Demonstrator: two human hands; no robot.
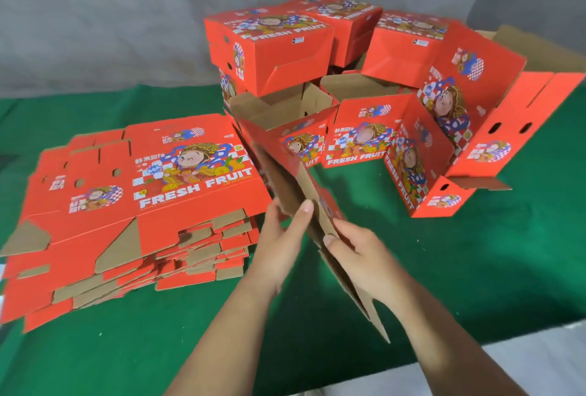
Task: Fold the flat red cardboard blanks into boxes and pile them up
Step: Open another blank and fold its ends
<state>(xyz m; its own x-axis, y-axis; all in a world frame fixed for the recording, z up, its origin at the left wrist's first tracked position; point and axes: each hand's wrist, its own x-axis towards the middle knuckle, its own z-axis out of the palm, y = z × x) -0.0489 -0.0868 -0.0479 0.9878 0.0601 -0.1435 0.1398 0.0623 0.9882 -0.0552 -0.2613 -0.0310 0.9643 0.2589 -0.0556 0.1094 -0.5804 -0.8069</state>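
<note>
A red cardboard blank (291,173) printed with a cartoon figure is held edge-on above the table, brown inner side toward me. My left hand (282,237) grips it from the left, thumb on the brown face. My right hand (355,246) holds its lower right edge, thumb pressed on the cardboard. A stack of flat red blanks (133,192) lies at the left. Folded boxes (269,53) are piled at the back centre, with open-topped ones (358,129) below and to the right.
A green cloth (475,268) covers the table; its near edge runs at lower right over a pale floor. A plain brown carton (539,49) stands at the far right behind the boxes. A grey wall closes the back.
</note>
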